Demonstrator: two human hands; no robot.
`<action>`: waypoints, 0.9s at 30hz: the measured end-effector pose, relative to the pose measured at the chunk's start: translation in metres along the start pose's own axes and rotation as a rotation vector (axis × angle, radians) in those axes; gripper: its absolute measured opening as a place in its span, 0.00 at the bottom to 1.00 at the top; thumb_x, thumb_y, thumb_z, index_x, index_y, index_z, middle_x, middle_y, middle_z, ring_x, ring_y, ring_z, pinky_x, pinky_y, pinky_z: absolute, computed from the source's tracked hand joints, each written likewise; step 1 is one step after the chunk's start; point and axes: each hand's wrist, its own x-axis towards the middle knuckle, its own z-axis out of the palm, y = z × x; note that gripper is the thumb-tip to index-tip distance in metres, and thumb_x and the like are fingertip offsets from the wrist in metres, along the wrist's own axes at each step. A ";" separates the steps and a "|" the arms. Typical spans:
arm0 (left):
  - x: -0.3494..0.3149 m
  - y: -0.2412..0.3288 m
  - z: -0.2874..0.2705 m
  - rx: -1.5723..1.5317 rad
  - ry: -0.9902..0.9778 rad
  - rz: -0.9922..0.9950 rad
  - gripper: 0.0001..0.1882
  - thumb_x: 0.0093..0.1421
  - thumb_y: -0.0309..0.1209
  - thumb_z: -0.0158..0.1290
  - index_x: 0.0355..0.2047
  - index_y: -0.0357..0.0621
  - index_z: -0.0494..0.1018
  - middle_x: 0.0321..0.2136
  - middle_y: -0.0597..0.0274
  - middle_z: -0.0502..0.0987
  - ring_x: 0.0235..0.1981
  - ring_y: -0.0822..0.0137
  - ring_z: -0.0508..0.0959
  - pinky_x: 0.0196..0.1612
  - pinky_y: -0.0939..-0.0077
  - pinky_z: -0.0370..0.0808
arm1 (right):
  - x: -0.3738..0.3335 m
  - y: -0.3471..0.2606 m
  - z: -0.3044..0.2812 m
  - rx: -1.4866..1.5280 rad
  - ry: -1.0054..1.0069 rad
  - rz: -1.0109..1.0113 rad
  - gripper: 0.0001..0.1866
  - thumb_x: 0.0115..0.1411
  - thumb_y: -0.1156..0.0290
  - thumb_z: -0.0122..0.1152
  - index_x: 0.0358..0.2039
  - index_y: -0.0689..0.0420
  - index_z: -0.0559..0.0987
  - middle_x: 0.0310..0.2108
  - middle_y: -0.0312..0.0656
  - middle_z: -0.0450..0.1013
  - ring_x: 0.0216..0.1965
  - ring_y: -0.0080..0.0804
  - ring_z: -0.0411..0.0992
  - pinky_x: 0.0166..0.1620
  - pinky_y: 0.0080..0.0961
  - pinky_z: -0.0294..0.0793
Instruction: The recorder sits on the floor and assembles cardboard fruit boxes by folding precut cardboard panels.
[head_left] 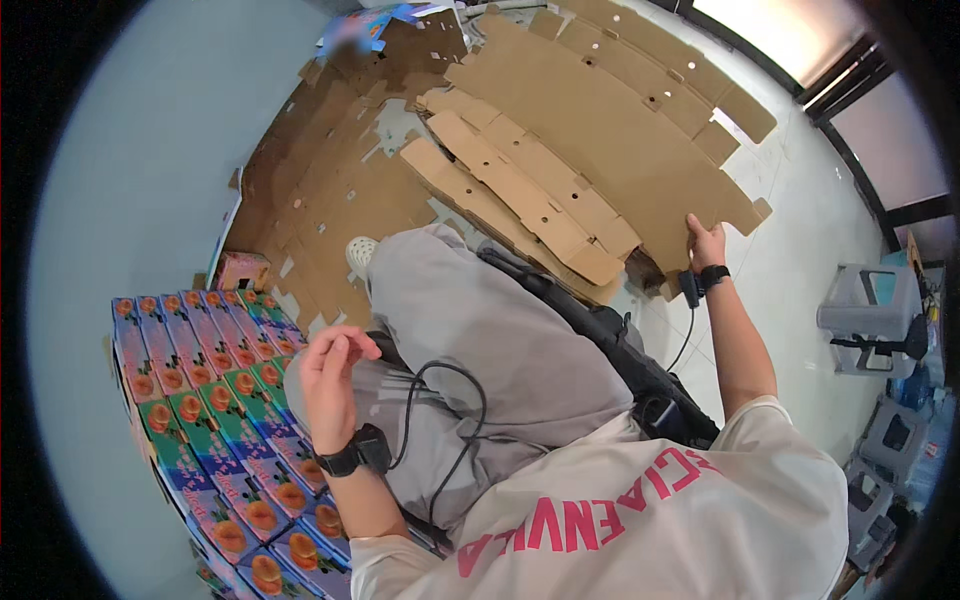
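Observation:
My right hand (706,246) grips the near right edge of a large flattened cardboard sheet (600,110), thumb on top and fingers beneath. Slots, small holes and edge flaps mark this brown sheet, which stretches away to the far side. My left hand (333,372) is raised above my left knee, its fingers loosely bent and the thumb apart from their tips. I see nothing in it. Close by that hand, on the left, stand rows of colourful printed boxes (215,430). Folded cardboard pieces (530,185) lie beyond my legs, under the sheet's near side.
Flattened cardboard (340,170) covers the floor at the far left, along a pale wall (150,180). A black cable (480,400) loops over my lap. Grey plastic stools (868,310) stand on the right, past pale floor tiles (790,220). One pink box (242,270) sits behind the rows.

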 end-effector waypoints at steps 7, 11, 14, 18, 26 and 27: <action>0.012 -0.015 -0.010 -0.219 -0.021 -0.063 0.12 0.77 0.34 0.50 0.45 0.36 0.77 0.35 0.58 0.79 0.38 0.62 0.80 0.46 0.66 0.77 | 0.077 -0.004 -0.021 -0.185 -0.099 0.399 0.23 0.69 0.75 0.67 0.62 0.64 0.71 0.55 0.48 0.79 0.55 0.43 0.79 0.58 0.42 0.81; 0.013 -0.024 -0.015 -0.244 0.035 -0.121 0.12 0.77 0.34 0.50 0.45 0.35 0.76 0.36 0.58 0.79 0.37 0.62 0.80 0.45 0.67 0.78 | 0.087 0.003 -0.010 -0.075 -0.093 0.256 0.19 0.68 0.72 0.70 0.54 0.65 0.75 0.48 0.46 0.81 0.48 0.43 0.82 0.50 0.42 0.85; 0.014 -0.031 -0.020 -0.273 0.059 -0.161 0.13 0.77 0.34 0.49 0.46 0.35 0.76 0.36 0.58 0.79 0.37 0.62 0.80 0.45 0.67 0.78 | 0.087 -0.007 -0.004 -0.222 -0.087 0.186 0.18 0.68 0.72 0.70 0.53 0.65 0.76 0.49 0.47 0.81 0.47 0.42 0.82 0.48 0.41 0.85; 0.017 -0.034 -0.023 -0.316 0.065 -0.146 0.13 0.77 0.34 0.49 0.45 0.36 0.75 0.36 0.58 0.78 0.37 0.62 0.80 0.45 0.67 0.78 | 0.099 -0.032 -0.011 -0.289 -0.122 0.390 0.26 0.71 0.73 0.66 0.64 0.67 0.68 0.58 0.50 0.78 0.55 0.44 0.80 0.59 0.46 0.82; 0.018 -0.036 -0.021 -0.275 0.012 -0.183 0.13 0.77 0.35 0.50 0.46 0.35 0.75 0.36 0.57 0.79 0.37 0.62 0.79 0.44 0.67 0.77 | 0.093 0.001 -0.020 -0.269 -0.128 0.367 0.23 0.71 0.70 0.67 0.61 0.68 0.75 0.55 0.51 0.80 0.53 0.49 0.81 0.54 0.50 0.82; 0.018 -0.037 -0.021 -0.255 0.011 -0.164 0.14 0.77 0.35 0.50 0.46 0.35 0.75 0.36 0.57 0.79 0.37 0.62 0.79 0.44 0.67 0.77 | 0.092 0.014 -0.019 -0.237 -0.158 0.361 0.23 0.71 0.70 0.68 0.61 0.68 0.75 0.55 0.50 0.80 0.53 0.48 0.81 0.55 0.49 0.82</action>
